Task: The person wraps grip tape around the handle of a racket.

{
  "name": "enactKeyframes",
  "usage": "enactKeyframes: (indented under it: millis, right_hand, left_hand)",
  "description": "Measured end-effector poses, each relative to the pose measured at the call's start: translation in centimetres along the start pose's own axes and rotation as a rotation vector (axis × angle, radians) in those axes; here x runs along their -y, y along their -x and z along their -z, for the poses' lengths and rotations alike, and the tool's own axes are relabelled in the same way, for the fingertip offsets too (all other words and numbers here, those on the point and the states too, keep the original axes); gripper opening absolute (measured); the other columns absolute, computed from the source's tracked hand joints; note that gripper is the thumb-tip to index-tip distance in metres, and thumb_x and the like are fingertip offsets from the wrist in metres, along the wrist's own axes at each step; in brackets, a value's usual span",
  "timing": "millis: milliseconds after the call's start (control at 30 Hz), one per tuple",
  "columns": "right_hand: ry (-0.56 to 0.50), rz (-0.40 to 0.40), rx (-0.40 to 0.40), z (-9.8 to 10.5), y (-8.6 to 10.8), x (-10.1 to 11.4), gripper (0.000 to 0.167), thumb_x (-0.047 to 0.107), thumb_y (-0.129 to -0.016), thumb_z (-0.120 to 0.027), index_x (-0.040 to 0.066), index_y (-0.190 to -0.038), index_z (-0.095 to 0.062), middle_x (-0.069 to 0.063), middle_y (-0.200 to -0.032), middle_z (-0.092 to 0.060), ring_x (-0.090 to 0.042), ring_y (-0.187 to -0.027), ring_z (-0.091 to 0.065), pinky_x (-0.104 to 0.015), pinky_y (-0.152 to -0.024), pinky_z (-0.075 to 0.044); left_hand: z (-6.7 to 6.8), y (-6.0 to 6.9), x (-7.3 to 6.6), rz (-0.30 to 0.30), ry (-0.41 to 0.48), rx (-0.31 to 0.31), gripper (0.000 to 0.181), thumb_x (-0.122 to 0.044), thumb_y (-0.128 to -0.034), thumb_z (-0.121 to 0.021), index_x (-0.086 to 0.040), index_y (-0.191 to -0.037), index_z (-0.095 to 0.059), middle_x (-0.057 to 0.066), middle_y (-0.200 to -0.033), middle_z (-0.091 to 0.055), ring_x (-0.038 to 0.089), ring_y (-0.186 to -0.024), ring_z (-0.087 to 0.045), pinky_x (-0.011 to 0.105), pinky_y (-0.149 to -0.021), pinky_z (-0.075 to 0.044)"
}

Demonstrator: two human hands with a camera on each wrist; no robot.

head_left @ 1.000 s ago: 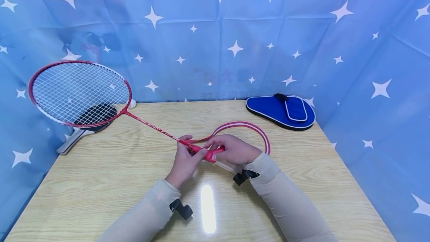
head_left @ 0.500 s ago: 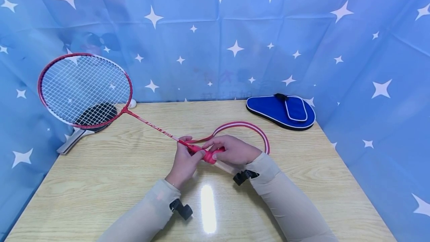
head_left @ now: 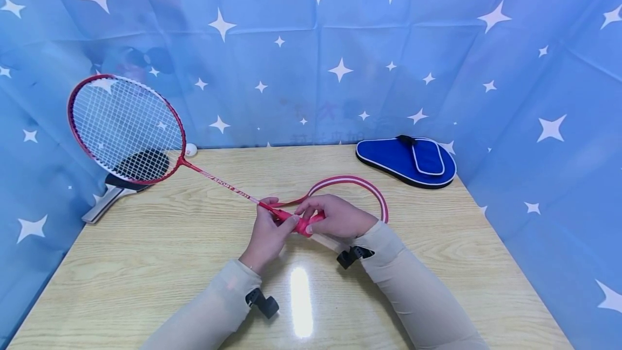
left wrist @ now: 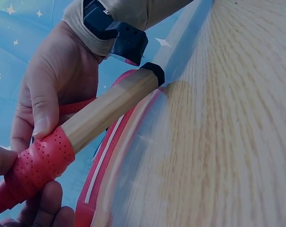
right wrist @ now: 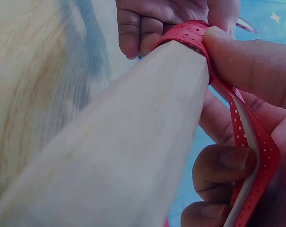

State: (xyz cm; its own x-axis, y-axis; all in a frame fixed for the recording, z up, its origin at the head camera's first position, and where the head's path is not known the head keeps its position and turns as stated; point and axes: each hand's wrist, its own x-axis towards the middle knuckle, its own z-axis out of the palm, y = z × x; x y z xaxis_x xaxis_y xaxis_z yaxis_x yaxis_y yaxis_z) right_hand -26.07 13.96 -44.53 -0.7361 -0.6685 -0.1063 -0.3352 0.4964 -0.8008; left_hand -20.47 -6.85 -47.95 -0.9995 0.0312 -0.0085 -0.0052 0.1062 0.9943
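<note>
A red-and-white badminton racket (head_left: 194,168) points up to the left, its strung head raised over the table's far left. My left hand (head_left: 264,236) holds it at the top of the handle, thumb on the red wrap. Perforated red grip tape (left wrist: 41,158) is wound round the upper handle; below it the wooden handle (left wrist: 112,106) is bare down to a black end cap (left wrist: 154,73). With thumb and fingers, my right hand (head_left: 340,217) pinches the tape at the edge of the winding. The loose tape strip (head_left: 350,179) curves over the table behind that hand.
A black table tennis bat (head_left: 113,196) lies at the far left, partly seen through the strings. Beside it sits a white ball (head_left: 191,149). A blue bat case (head_left: 391,156) rests at the back right, near the starry curtain (head_left: 291,69).
The racket has turned about its shaft, so its head looks narrower and stands slightly higher. The loose tape loop has drawn slightly left. Both hands stay at nearly the same place.
</note>
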Motion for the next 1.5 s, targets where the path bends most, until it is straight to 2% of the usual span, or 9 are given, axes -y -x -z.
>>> enactKeyframes:
  millis: [167,267,400,533,700,967,1133,1433,1500]
  right_hand:
    - [0.001,0.009,0.005,-0.09,-0.14,-0.26,0.039,0.017,-0.092,-0.083,0.026,-0.128,-0.07,0.011,-0.108,-0.074,-0.016,-0.103,-0.067,-0.038,-0.09,-0.056]
    - [0.002,0.022,0.01,-0.06,-0.12,-0.37,0.041,0.01,-0.094,-0.078,0.025,-0.131,-0.069,0.011,-0.11,-0.074,-0.017,-0.099,-0.066,-0.036,-0.086,-0.057]
    - [-0.015,0.024,0.028,0.0,-0.01,-0.37,0.043,0.005,-0.096,-0.073,0.023,-0.135,-0.069,0.01,-0.113,-0.074,-0.018,-0.094,-0.065,-0.033,-0.083,-0.057]
    - [-0.022,0.027,0.049,-0.09,0.03,-0.27,0.046,0.004,-0.096,-0.073,0.022,-0.138,-0.068,0.007,-0.115,-0.074,-0.017,-0.095,-0.066,-0.031,-0.079,-0.056]
    - [-0.008,0.045,0.046,-0.2,0.03,-0.15,0.046,0.006,-0.096,-0.074,0.023,-0.138,-0.068,0.008,-0.114,-0.074,-0.016,-0.096,-0.068,-0.031,-0.074,-0.056]
    - [0.022,0.054,0.014,-0.16,0.02,-0.05,0.044,0.015,-0.094,-0.081,0.026,-0.134,-0.067,0.009,-0.107,-0.071,-0.019,-0.091,-0.066,-0.035,-0.078,-0.057]
    - [0.037,0.064,0.013,-0.1,0.0,-0.02,0.044,0.015,-0.094,-0.081,0.026,-0.134,-0.068,0.01,-0.109,-0.071,-0.018,-0.091,-0.066,-0.034,-0.079,-0.057]
    - [0.009,0.1,0.053,0.15,0.06,-0.46,0.049,0.008,-0.097,-0.074,0.026,-0.142,-0.066,0.01,-0.115,-0.073,-0.016,-0.099,-0.067,-0.032,-0.084,-0.057]
    - [0.0,0.097,0.061,0.06,-0.04,-0.63,0.051,0.006,-0.097,-0.073,0.026,-0.143,-0.065,0.01,-0.118,-0.074,-0.014,-0.099,-0.068,-0.031,-0.08,-0.057]
  left_hand:
    - [-0.1,0.0,-0.08,-0.003,0.021,-0.01,0.067,-0.007,-0.0969,-0.071,0.001,-0.146,-0.026,0.015,-0.1,-0.066,0.016,-0.086,-0.063,0.021,-0.077,-0.053]
    - [-0.18,-0.11,-0.05,0.003,0.045,-0.023,0.066,-0.003,-0.0952,-0.07,0.002,-0.144,-0.027,0.016,-0.101,-0.065,0.017,-0.086,-0.062,0.021,-0.076,-0.053]
    - [-0.21,-0.19,0.01,0.019,0.043,-0.033,0.067,-0.003,-0.0936,-0.07,0.001,-0.145,-0.027,0.018,-0.11,-0.062,0.019,-0.091,-0.061,0.021,-0.078,-0.052]
    - [-0.23,-0.23,0.0,0.025,0.05,-0.031,0.068,-0.002,-0.0922,-0.07,0.001,-0.146,-0.027,0.019,-0.117,-0.06,0.021,-0.096,-0.061,0.02,-0.08,-0.052]
    - [-0.2,-0.3,0.07,0.006,0.076,-0.022,0.069,0.0,-0.0902,-0.069,0.002,-0.145,-0.027,0.017,-0.107,-0.062,0.019,-0.092,-0.059,0.021,-0.077,-0.052]
    - [0.1,-0.12,0.29,-0.019,0.001,0.011,0.072,-0.014,-0.0973,-0.074,-0.003,-0.149,-0.026,0.013,-0.1,-0.064,0.02,-0.087,-0.06,0.024,-0.078,-0.051]
    - [0.11,-0.13,0.19,-0.024,-0.004,0.005,0.069,-0.012,-0.0971,-0.073,-0.003,-0.147,-0.027,0.012,-0.097,-0.064,0.019,-0.085,-0.06,0.024,-0.076,-0.05]
    - [0.0,-0.17,0.05,-0.024,0.011,-0.007,0.069,-0.007,-0.0942,-0.071,0.001,-0.146,-0.027,0.015,-0.101,-0.063,0.02,-0.086,-0.059,0.023,-0.076,-0.051]
    - [0.04,-0.19,0.1,-0.022,0.009,-0.003,0.069,-0.006,-0.094,-0.07,0.002,-0.147,-0.026,0.016,-0.103,-0.063,0.02,-0.088,-0.059,0.023,-0.077,-0.052]
